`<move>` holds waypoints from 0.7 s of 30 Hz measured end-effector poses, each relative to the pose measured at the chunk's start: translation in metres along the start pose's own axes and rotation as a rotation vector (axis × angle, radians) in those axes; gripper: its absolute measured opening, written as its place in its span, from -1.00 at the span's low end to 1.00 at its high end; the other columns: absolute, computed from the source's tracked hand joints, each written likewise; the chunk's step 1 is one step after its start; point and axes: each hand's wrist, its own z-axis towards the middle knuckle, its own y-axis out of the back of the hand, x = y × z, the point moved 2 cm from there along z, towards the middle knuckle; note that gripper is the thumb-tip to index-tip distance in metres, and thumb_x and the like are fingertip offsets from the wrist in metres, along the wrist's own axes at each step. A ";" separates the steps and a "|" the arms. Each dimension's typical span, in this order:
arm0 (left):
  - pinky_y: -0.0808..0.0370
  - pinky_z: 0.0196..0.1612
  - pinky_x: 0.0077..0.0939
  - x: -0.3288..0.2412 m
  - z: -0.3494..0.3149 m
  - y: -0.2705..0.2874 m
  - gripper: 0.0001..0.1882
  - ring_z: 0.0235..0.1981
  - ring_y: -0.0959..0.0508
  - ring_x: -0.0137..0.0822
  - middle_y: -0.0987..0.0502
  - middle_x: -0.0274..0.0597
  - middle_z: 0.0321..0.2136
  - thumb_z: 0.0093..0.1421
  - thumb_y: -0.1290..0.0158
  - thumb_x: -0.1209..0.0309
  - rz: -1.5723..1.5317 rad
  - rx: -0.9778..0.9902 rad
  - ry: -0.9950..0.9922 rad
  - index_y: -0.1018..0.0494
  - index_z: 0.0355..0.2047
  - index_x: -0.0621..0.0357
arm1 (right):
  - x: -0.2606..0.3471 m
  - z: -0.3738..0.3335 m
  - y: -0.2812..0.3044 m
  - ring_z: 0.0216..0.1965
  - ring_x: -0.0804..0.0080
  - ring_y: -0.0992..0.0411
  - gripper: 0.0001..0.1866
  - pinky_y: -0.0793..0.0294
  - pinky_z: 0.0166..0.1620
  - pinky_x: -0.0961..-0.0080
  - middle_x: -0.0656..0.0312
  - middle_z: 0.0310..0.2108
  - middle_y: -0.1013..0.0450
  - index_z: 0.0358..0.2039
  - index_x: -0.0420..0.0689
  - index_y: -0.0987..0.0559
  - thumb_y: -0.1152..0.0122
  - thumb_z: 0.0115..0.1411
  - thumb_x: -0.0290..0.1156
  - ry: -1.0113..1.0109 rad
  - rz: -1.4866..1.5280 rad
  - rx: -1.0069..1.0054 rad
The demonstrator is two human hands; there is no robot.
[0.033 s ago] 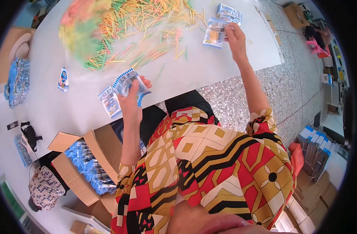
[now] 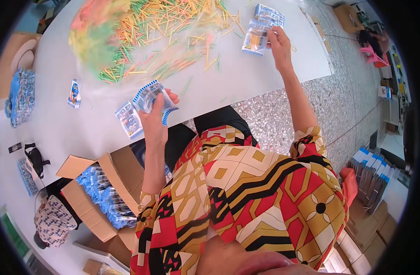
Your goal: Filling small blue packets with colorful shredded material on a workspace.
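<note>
My left hand (image 2: 156, 110) is closed around a blue-and-white printed packet (image 2: 147, 97) near the table's front edge. The thumb presses on the packet, which curves in the grip. Another such packet (image 2: 128, 118) lies against it on the left. Out at the right side of the table, my right hand (image 2: 279, 46) pinches the edge of a clear-and-blue packet (image 2: 255, 39) with yellowish content showing. Just beyond it lies one more blue-and-white packet (image 2: 269, 16), which it partly overlaps. Loose coloured sticks (image 2: 166, 23) in yellow, green and pink lie heaped at the far middle.
Clear plastic sheeting (image 2: 198, 43) covers part of the stick heap. One small packet (image 2: 74, 95) lies at the left of the table (image 2: 100, 133). A cardboard box (image 2: 88, 213) of blue packets stands below the front edge, and a blue bundle (image 2: 21, 98) sits far left.
My right hand and its packet have shifted slightly to the right. My left hand has stayed in nearly the same place, its grip unchanged.
</note>
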 end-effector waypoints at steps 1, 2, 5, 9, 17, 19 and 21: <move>-0.48 -0.31 -0.47 0.001 -0.002 -0.003 -0.80 -0.43 -0.55 -0.33 -0.54 -0.12 -0.44 0.17 0.02 0.43 0.003 0.017 0.012 -0.42 -0.25 0.32 | -0.009 0.007 0.008 -0.41 0.68 -0.35 -0.85 -0.37 -0.34 0.68 0.36 -0.44 -0.41 -0.31 -0.15 -0.45 0.04 0.23 -0.36 -0.014 -0.015 -0.049; -0.48 -0.31 -0.47 0.001 -0.003 -0.005 -0.80 -0.43 -0.55 -0.33 -0.54 -0.12 -0.44 0.17 0.02 0.43 0.004 0.013 0.013 -0.42 -0.25 0.32 | -0.018 0.013 0.014 -0.41 0.68 -0.35 -0.85 -0.37 -0.34 0.68 0.36 -0.44 -0.41 -0.31 -0.15 -0.45 0.04 0.23 -0.36 -0.017 -0.014 -0.046; -0.49 -0.32 -0.47 0.003 -0.004 -0.001 -0.81 -0.44 -0.55 -0.33 -0.54 -0.12 -0.46 0.17 0.00 0.43 -0.034 -0.008 0.019 -0.43 -0.27 0.30 | -0.032 0.021 0.019 -0.43 0.68 -0.34 -0.83 -0.36 -0.35 0.68 0.37 -0.46 -0.40 -0.30 -0.17 -0.45 0.02 0.22 -0.34 0.030 -0.119 -0.085; -0.50 -0.32 -0.46 0.001 0.001 0.010 -0.79 -0.43 -0.56 -0.32 -0.54 -0.10 -0.44 0.15 -0.02 0.42 -0.059 0.010 0.038 -0.43 -0.26 0.31 | -0.029 0.018 0.026 -0.46 0.54 -0.36 -0.77 -0.37 -0.37 0.58 0.24 -0.41 -0.43 -0.23 -0.20 -0.47 -0.07 0.15 -0.35 0.218 -0.454 -0.216; -0.49 -0.33 -0.52 -0.021 -0.002 0.051 -0.79 -0.46 -0.56 -0.36 -0.55 -0.11 -0.46 0.08 -0.09 0.49 -0.160 -0.011 0.005 -0.45 -0.28 0.34 | 0.058 -0.040 -0.077 -0.37 0.56 -0.34 -0.73 -0.37 -0.28 0.61 0.24 -0.25 -0.41 -0.14 -0.20 -0.45 -0.09 0.14 -0.42 0.386 -0.456 -0.077; -0.48 -0.34 -0.53 -0.020 -0.007 0.058 -0.80 -0.47 -0.55 -0.37 -0.55 -0.12 -0.46 0.07 -0.09 0.50 -0.161 -0.036 -0.007 -0.45 -0.29 0.34 | 0.074 -0.065 -0.123 -0.35 0.63 -0.33 -0.77 -0.34 -0.28 0.67 0.31 -0.32 -0.41 -0.16 -0.17 -0.46 -0.07 0.15 -0.43 0.309 -0.310 0.243; -0.48 -0.34 -0.54 -0.018 -0.009 0.061 -0.81 -0.47 -0.55 -0.38 -0.55 -0.14 -0.47 0.06 -0.10 0.51 -0.164 -0.051 -0.014 -0.46 -0.30 0.34 | 0.093 -0.094 -0.165 -0.33 0.67 -0.32 -0.79 -0.32 -0.31 0.71 0.34 -0.35 -0.42 -0.20 -0.15 -0.48 -0.08 0.15 -0.42 0.265 -0.222 0.509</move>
